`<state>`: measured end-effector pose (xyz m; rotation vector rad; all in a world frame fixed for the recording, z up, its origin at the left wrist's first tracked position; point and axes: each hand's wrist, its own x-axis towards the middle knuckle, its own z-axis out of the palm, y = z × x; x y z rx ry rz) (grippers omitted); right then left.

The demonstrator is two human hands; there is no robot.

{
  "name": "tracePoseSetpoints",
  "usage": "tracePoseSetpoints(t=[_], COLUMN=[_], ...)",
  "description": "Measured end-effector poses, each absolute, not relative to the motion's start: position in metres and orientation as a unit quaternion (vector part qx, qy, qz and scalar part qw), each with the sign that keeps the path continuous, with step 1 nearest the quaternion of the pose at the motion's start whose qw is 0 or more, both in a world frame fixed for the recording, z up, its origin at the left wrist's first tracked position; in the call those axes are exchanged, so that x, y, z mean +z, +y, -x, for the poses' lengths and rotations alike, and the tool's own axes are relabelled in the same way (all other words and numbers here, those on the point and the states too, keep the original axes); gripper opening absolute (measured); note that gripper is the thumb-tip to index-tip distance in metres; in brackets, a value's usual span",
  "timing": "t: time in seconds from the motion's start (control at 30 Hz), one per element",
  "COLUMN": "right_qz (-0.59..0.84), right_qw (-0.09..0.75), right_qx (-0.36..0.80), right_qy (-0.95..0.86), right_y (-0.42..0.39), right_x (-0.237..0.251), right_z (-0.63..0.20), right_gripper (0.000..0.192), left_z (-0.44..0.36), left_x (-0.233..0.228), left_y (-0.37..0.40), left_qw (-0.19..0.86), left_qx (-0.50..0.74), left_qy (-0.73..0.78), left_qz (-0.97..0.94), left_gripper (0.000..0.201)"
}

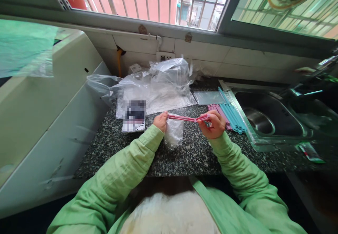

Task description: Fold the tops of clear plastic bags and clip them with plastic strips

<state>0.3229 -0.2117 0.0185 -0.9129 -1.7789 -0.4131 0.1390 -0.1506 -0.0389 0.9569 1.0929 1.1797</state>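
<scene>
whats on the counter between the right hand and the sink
In the head view, a row of pink and blue sealing sticks lies on the speckled counter between the right hand and the sink rim.

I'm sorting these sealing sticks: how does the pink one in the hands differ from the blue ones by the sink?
The pink stick is held above the counter between the left hand and right hand, on a small clear bag; the blue sticks lie loose on the counter beside the sink. It is single; they are several, side by side. Both are long and thin.
</scene>
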Motion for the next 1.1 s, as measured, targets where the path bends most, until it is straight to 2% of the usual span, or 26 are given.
tracePoseSetpoints(t=[0.43,1.1], right_qz=[0.38,0.389], right_qw=[0.544,0.594], right_qx=[-0.156,-0.098], right_qy=[-0.731,-0.698], right_y=[-0.21,-0.206], right_x=[0.014,0.012], right_z=[-0.328,-0.332], right_gripper=[0.006,0.01], left_z=[-0.139,-0.139], left_x=[-0.028,-0.016], left_y=[-0.152,-0.155], left_qw=[0.572,0.57], left_qx=[0.519,0.542], left_qy=[0.495,0.494], left_qz=[-0.398,-0.372], left_gripper=[0.036,0.037])
